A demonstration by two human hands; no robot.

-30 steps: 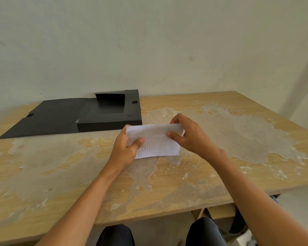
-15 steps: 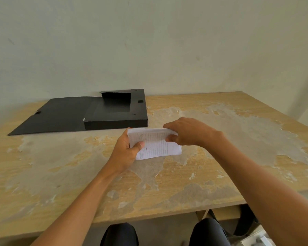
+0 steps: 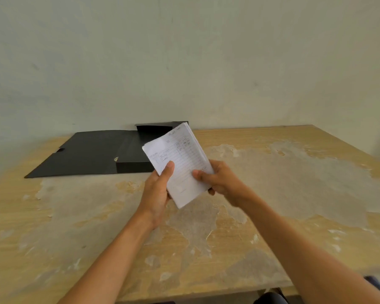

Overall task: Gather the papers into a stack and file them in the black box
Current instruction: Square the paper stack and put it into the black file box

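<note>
Above the worn wooden table [image 3: 294, 227] we've got the stack of papers [image 3: 180, 165] lifted clear and tilted, top edge leaning away toward the wall [image 3: 184, 62]. Our left hand [image 3: 157, 194] grips its left edge, thumb pressed on the ruled top sheet, fingers curled behind. Our right hand [image 3: 219, 183] pinches the lower right edge, thumb on the front. Just behind the stack, the black box [image 3: 138, 159] lies open, its lid spread flat to the left.
</note>
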